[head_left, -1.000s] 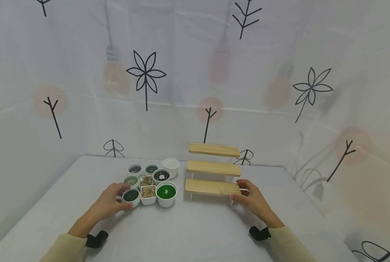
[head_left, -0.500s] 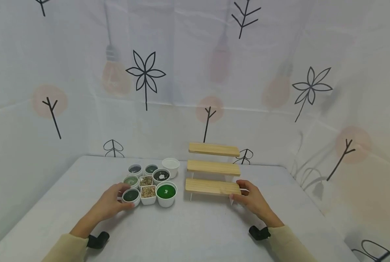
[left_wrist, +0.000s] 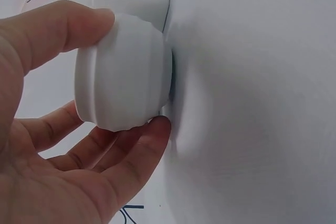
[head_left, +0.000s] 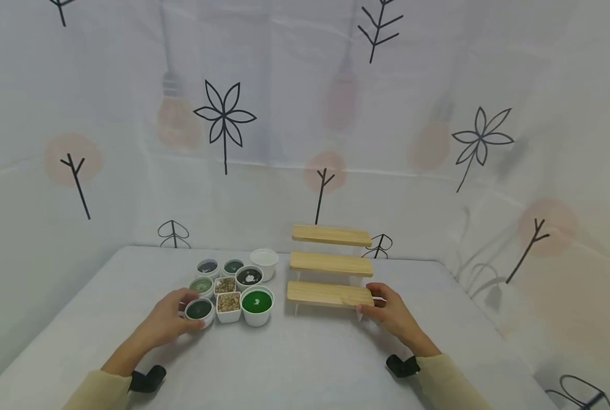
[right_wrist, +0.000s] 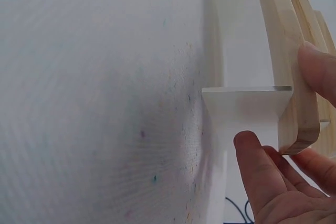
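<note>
My left hand (head_left: 164, 320) holds a small round white bowl (left_wrist: 126, 72) between thumb and fingers. Dark green content (head_left: 199, 309) shows inside it in the head view. In the left wrist view the bowl sits close against the white tabletop, thumb at its rim. On the right stands a three-tier wooden display stand (head_left: 330, 263) with white legs. My right hand (head_left: 394, 313) grips the right end of its lowest board (right_wrist: 299, 93). There, the thumb lies on the board's front edge, and the other fingers reach round the end beside the white leg (right_wrist: 247, 95).
Crowded round the held bowl are a pale green bowl (head_left: 201, 286), two square bowls of grainy bits, one being the front square bowl (head_left: 229, 306), and a bright green cup (head_left: 256, 304). Behind are a dark cup (head_left: 248, 277) and a white cup (head_left: 264, 262). A patterned cloth (head_left: 284, 188) hangs behind the table.
The left hand and its bowl have shifted slightly left, leaving a small gap beside the front square bowl. The camera view has shifted a little; the right hand stays on the stand.
</note>
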{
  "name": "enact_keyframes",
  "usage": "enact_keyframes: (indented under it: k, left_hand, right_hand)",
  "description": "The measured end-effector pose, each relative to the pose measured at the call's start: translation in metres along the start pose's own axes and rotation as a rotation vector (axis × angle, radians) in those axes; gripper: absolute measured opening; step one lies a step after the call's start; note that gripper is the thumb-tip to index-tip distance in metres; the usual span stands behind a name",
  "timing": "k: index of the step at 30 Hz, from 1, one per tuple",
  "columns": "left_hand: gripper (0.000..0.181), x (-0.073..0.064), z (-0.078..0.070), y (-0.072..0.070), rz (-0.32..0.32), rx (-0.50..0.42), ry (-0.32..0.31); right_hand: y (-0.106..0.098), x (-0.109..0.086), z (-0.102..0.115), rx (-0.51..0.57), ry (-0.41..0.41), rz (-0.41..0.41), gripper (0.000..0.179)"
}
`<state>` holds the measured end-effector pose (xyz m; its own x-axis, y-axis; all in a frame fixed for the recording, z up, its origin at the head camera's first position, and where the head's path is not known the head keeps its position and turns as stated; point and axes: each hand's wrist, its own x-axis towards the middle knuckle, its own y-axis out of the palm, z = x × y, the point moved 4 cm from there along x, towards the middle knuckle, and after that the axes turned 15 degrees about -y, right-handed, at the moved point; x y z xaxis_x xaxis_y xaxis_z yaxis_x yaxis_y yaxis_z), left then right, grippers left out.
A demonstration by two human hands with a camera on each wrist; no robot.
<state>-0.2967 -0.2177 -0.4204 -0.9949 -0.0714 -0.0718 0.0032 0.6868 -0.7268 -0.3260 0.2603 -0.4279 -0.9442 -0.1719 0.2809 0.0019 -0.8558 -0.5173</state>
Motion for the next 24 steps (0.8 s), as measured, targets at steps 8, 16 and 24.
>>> enact_keyframes:
  k: [8,16,24]
  left_hand:
    - [0.060,-0.005,-0.008,-0.014,-0.018,-0.014,0.051]
    - [0.059,-0.006,-0.026,-0.025,-0.062,-0.031,0.093]
    - [0.060,0.003,-0.061,-0.024,-0.079,-0.034,0.216]
  right_hand:
    - [0.000,0.001,-0.001,0.001,0.001,-0.004,0.074]
    - [0.002,0.000,-0.004,0.004,-0.004,-0.008,0.073]
    - [0.002,0.000,-0.002,-0.013,0.005,-0.003,0.074]
